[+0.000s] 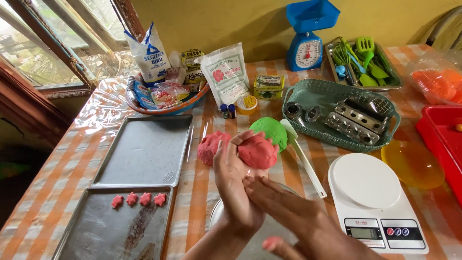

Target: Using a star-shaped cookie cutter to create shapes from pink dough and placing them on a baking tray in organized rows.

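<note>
Pink dough ball (258, 151) sits above table, in front of green dough (270, 133). Your left hand (234, 180) cups it, fingers curled round (thumb on top). Your right hand (284, 204) lies flat against left palm, fingers nearly straight, gripping nothing. Second pink lump (210, 147) just behind. Four pink stars (138, 199) on near tray (103, 231). White scale (373, 202) at right.

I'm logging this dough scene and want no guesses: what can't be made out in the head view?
- Round dish under the hands: mostly covered by the left hand and right hand.
- Pink dough ball: its near side hidden by the left fingers.
- Red tray: cut off by the right edge.
- Lower baking tray: cut off at the bottom.
</note>
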